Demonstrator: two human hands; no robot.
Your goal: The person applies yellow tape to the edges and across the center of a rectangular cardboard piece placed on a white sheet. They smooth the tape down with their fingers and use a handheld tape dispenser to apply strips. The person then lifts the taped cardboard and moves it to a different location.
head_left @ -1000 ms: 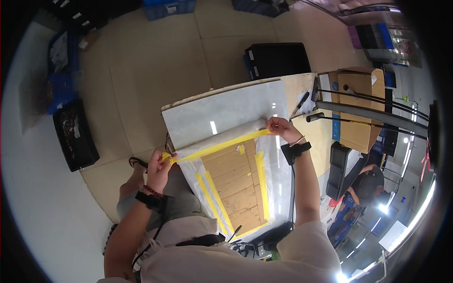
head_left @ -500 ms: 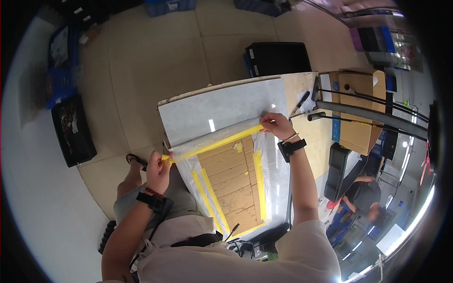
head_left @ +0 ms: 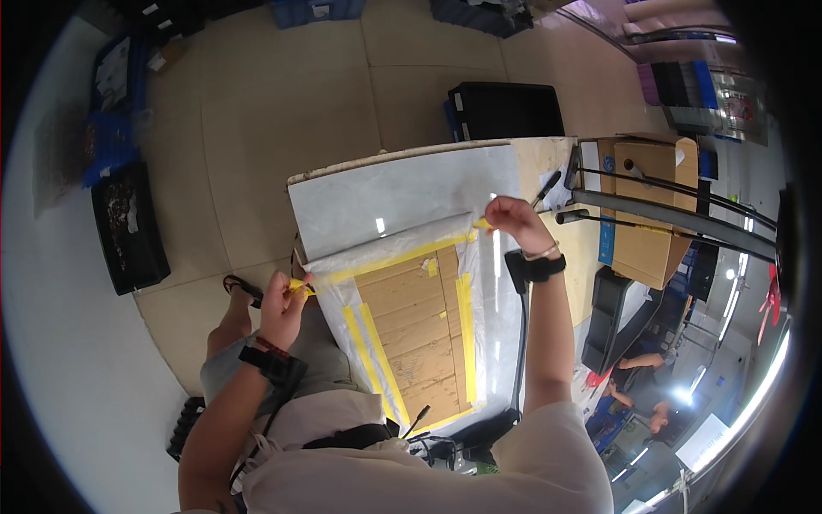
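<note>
Hands first, from the left: the left hand (head_left: pixel 284 295) is pinched shut on one end of a yellow tape strip (head_left: pixel 390 257), held just past the left edge of the counter (head_left: pixel 539 163), so the end stays off the surface and does not stick. From there the strip runs taut, slanting up to the right, across the top edge of a clear plastic sheet (head_left: pixel 492 283) that lies over a brown board (head_left: pixel 419 330); keeping it stretched between two points seems the way to hold it straight and free of wrinkles along that edge. More yellow strips already run down the left and right sides of the board, holding the sheet flat there, and a small yellow scrap sits near the board's top. Beyond the strip, the far part of the counter carries a bare grey panel (head_left: pixel 394 193). The right hand (head_left: pixel 512 219) grips the other end of the strip between its fingertips, low over the sheet's top right corner, as if to fix that end. Black rods (head_left: pixel 659 214) lie across the counter's right edge beside a cardboard box (head_left: pixel 651 206), well clear of the taped work. On the floor to the far left stands a black tray (head_left: pixel 128 227).
</note>
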